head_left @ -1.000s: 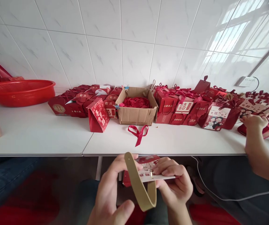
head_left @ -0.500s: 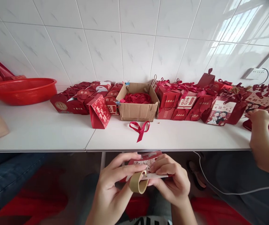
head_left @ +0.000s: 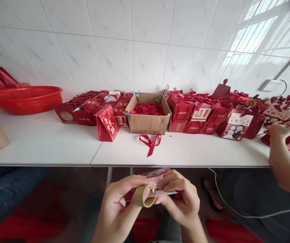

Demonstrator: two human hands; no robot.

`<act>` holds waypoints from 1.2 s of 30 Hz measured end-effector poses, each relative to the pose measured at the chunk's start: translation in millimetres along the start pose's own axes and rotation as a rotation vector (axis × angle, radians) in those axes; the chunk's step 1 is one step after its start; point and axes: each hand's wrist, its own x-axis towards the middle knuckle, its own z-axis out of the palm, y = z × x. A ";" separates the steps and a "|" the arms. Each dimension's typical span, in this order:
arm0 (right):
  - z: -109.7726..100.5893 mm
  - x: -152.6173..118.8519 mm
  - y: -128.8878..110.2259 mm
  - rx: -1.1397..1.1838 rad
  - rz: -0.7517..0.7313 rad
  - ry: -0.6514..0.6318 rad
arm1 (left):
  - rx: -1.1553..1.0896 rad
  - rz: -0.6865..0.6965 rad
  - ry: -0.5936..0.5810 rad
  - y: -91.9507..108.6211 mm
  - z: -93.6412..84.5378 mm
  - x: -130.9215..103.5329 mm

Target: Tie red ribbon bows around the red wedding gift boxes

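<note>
Over my lap, just below the table edge, both hands grip a red-and-pale printed gift box. A gold ribbon loop stands out from its near edge, with a small gold metal piece at its base. My left hand is closed on the box's left side, its thumb near the loop. My right hand pinches the pale edge from the right, thumb underneath. The fingers cover much of the box. On the table ahead lies a red ribbon tied in a bow shape.
Behind the bow, an open cardboard box holds red ribbons. Red gift boxes stand to its left, and more to its right. A red plastic basin sits far left. A co-worker's hand handles a box at right.
My hands and the box have shifted slightly left and down. The left fingers have drawn in closer around the base of the gold loop. The view has tilted a little.
</note>
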 end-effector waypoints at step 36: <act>1.2 -2.1 3.2 0.075 0.011 -0.070 | -0.069 0.245 -0.273 -20.4 -18.5 10.4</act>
